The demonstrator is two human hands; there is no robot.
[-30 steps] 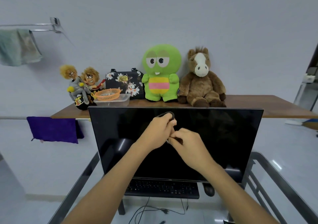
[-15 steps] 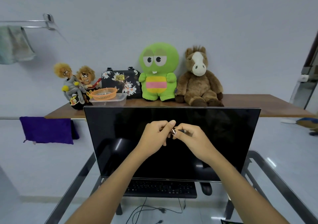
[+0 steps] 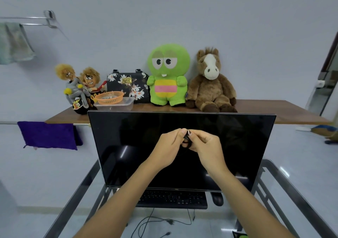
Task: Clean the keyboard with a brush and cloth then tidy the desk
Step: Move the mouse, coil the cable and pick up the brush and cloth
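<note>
both hands meet before the dark monitor point(image 3: 182, 146) as before; the keyboard point(image 3: 172, 199) lies on the desk point(image 3: 292, 186) below. left hand point(image 3: 167, 146) and right hand point(image 3: 206, 145) now pinch a small black looped object point(image 3: 187, 137), its upper loop no longer raised.

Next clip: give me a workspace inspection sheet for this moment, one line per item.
Surface: glass desk with metal frame, carrying a dark monitor.
Job's things: black keyboard under the monitor's lower edge; purple cloth hanging on a rail; no brush seen.
Clutter: black mouse beside the keyboard.
Grips: left hand and right hand together pinch a small dark object, too small to identify.
Cables: loose wires on the floor beneath the desk.
Surroundings: wooden shelf with green plush, horse plush, floral bag, orange basket.
</note>
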